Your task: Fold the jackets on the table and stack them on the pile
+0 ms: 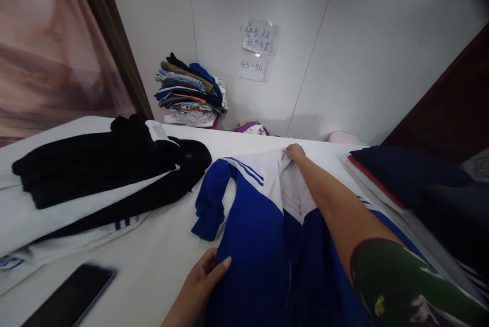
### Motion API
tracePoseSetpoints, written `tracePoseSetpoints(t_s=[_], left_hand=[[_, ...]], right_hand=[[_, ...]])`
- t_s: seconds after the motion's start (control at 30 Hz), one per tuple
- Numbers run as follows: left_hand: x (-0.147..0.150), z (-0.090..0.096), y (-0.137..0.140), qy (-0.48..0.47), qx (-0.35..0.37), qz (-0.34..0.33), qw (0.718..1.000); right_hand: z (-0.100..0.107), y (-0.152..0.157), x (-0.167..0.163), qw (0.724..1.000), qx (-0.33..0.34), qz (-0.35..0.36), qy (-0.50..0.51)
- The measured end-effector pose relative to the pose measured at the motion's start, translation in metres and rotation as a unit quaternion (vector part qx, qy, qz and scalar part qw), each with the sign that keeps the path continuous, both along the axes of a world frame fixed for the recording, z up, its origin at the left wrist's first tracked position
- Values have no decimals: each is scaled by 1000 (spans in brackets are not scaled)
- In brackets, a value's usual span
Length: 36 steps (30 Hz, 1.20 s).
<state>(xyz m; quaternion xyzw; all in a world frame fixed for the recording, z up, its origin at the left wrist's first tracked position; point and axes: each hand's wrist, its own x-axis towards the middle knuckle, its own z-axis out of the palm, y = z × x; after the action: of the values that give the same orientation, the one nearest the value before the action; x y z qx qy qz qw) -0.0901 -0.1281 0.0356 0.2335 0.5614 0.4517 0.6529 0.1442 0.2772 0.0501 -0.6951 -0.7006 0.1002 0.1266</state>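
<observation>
A blue and white jacket [254, 225] with blue stripes on the shoulder lies spread on the white table in front of me, its front partly open. My right hand [296, 152] reaches across and pinches the white cloth at the collar. Lower down, my left hand [204, 278] grips the blue side edge between thumb and fingers. The left sleeve lies bent outward beside the body of the jacket. My right forearm hides part of the jacket's right side.
Black and white clothes [95, 164] lie at the left, with a phone [71, 296] nearer to me. A tall stack of folded clothes [191, 87] stands against the wall. Dark folded garments [412, 169] lie at the right. Handwritten paper signs [260, 36] hang on the wall.
</observation>
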Motion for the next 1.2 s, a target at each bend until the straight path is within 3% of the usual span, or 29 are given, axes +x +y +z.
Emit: tracePoseSetpoints(t_s=[0.13,0.3,0.5,0.6,0.8,0.93,1.2], left_hand=[[-1,-4,1,-48,13,2,999],[-8,-21,4,-48,38,-67,996],[-7,-22,5,-14,40,-65,997],[-5,-22,5,-20,28,-62,997],[-3,-22,5,12,27,-63,998],[-5,-25,5,64,53,-72,994],[-3,-15,6,108,69,-75,989]], right_hand=[[4,9,4,996,37,-76,3],[-3,4,4,996,58,-64,17],[23,14,12,990,93,-96,43],[25,14,11,989,95,-91,61],[3,-5,10,993,63,-30,91],[-3,-31,21,993,67,-36,95],[-26,-75,17,993,-77,-14,88]])
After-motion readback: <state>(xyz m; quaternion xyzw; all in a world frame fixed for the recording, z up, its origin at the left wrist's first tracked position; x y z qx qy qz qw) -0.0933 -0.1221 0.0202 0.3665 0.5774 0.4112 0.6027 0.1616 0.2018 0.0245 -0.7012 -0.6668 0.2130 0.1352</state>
